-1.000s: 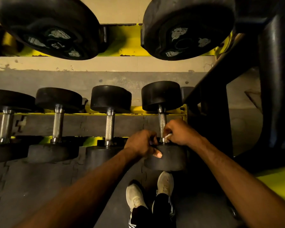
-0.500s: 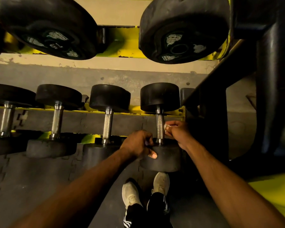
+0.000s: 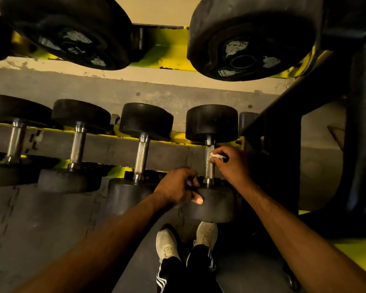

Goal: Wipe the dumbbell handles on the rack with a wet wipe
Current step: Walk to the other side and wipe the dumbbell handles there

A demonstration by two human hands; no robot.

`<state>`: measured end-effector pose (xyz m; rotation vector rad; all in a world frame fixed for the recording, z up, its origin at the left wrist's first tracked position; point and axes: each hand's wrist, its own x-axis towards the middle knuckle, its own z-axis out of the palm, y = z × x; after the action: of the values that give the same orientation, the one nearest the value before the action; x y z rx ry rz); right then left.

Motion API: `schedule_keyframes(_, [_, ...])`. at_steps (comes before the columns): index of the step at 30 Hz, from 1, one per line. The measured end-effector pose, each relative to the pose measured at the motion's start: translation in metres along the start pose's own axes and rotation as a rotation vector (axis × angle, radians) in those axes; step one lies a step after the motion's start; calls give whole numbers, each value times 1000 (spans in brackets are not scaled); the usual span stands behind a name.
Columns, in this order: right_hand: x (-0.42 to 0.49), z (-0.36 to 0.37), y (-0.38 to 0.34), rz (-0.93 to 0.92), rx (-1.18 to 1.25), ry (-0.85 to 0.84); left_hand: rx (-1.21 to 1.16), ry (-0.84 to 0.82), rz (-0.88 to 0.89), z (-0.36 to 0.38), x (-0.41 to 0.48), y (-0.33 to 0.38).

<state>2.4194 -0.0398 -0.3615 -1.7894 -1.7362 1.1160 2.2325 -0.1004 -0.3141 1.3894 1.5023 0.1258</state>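
Observation:
Several black dumbbells with knurled steel handles lie side by side on the lower rack. The rightmost dumbbell has its handle between my hands. My right hand pinches a small white wet wipe against the upper part of that handle, near the far head. My left hand grips the near head of the same dumbbell, thumb on its edge.
Two large dumbbell heads hang on the upper yellow shelf overhead. A black rack upright stands close on the right. Another handle lies just left of my hands. My white shoes stand on the dark rubber floor below.
My right hand has slid the wipe along the handle, from the near head up toward the far head. My left hand has stayed on the near head.

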Motion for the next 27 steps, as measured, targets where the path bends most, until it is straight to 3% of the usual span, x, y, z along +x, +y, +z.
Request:
schedule_keyframes(2, [4,-2,5,-149,-98,-76,-26,25,21,1,-2,-5])
schedule_keyframes(5, [5,-8,9,-411,-251,-369,-55,43,46,1,-4,-10])
schedule_keyframes(8, [9,-9,4,-389,-406,-541,-66,43,45,3,-4,-10])
schedule_keyframes(12, [13,-4,-8,-403,-391,-314,-70,102,87,13,-10,-18])
schedule_keyframes(17, [6,0,-29,-457,-821,-723,174,223,155,41,-32,-26])
schedule_keyframes(23, [23,15,-66,-512,-1113,-734,202,295,172,53,-49,-28])
schedule_keyframes(27, [16,28,-69,-430,-1097,-958,284,262,210,49,-50,-28])
